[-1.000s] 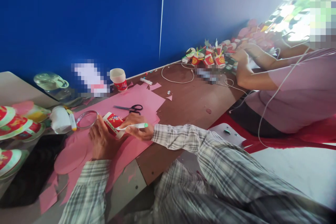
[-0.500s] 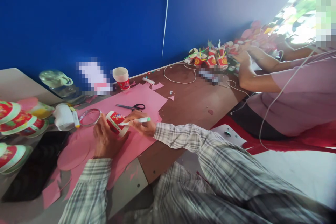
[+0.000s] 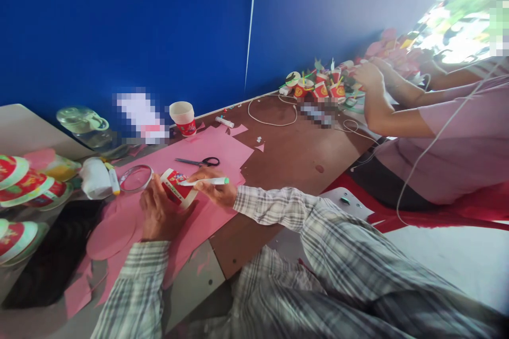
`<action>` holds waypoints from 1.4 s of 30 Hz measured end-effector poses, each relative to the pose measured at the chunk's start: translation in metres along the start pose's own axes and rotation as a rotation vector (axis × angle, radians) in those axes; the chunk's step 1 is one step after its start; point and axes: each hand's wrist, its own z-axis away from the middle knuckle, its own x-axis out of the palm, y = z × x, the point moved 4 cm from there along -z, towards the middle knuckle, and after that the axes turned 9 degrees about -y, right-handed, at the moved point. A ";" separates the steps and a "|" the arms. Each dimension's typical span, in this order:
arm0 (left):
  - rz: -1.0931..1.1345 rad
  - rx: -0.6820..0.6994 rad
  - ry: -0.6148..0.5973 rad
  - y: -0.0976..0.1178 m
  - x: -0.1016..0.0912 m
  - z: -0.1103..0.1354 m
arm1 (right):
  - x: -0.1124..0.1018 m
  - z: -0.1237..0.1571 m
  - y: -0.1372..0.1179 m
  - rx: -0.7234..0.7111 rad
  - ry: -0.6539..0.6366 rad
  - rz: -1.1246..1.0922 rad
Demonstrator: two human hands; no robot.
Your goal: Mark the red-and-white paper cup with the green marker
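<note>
My left hand [image 3: 158,213] is wrapped round a red and white paper cup [image 3: 176,187] that lies on its side over a pink paper sheet [image 3: 207,153]. My right hand [image 3: 212,189] grips a white marker with a green cap [image 3: 207,181], its tip against the cup. Black-handled scissors [image 3: 201,161] lie on the pink sheet just beyond my hands. A clear round lid [image 3: 135,177] sits left of the cup.
Another paper cup [image 3: 183,117] stands by the blue wall. Stacked red paper bowls [image 3: 24,183] and a glass jar [image 3: 85,127] are at the left. A person in a pink shirt [image 3: 457,143] works on decorated cups [image 3: 318,87] at the far right. A white cable [image 3: 270,114] lies on the brown table [image 3: 294,153].
The view shifted slightly. My hands stay on the cup and marker, with the marker tip moving a little along the cup. The other person's hands rose towards the decorated cups.
</note>
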 end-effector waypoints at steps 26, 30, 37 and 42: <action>0.037 -0.086 -0.049 -0.004 0.000 -0.001 | 0.004 0.002 0.000 -0.021 -0.045 0.131; 0.020 -0.070 -0.039 -0.003 -0.001 -0.001 | 0.006 0.003 0.000 -0.048 -0.086 0.153; -0.017 -0.101 -0.034 -0.002 0.000 -0.002 | 0.010 0.006 -0.007 -0.222 -0.130 0.200; 0.014 -0.117 0.006 -0.003 0.003 -0.002 | 0.014 0.008 -0.012 -0.280 -0.128 0.227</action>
